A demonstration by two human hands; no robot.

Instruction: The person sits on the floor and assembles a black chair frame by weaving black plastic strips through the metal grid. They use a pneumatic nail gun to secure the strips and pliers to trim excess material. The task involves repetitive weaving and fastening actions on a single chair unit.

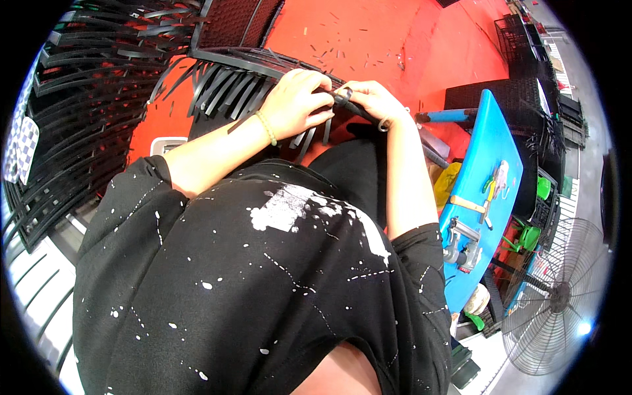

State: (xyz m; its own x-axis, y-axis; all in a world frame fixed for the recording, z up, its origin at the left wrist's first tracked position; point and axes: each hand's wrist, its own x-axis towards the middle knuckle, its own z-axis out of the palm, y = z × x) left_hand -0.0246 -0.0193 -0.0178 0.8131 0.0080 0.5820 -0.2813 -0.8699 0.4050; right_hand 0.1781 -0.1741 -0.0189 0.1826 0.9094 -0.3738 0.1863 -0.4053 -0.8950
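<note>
Both my hands work close together at the edge of a black frame, where a row of flat black strips hangs down with loose ends. With fingers curled inward, my left hand closes on a black strip at the frame's bar. My right hand pinches a looped black strip between thumb and fingers, just beside the left fingertips. The part of the bar under my fingers is largely hidden. Behind the bar rises a dark woven panel.
Frames with black slats are stacked at left. On the right stands a blue board bearing a hammer and a metal power tool. A large fan is at lower right. Strip offcuts litter the red floor.
</note>
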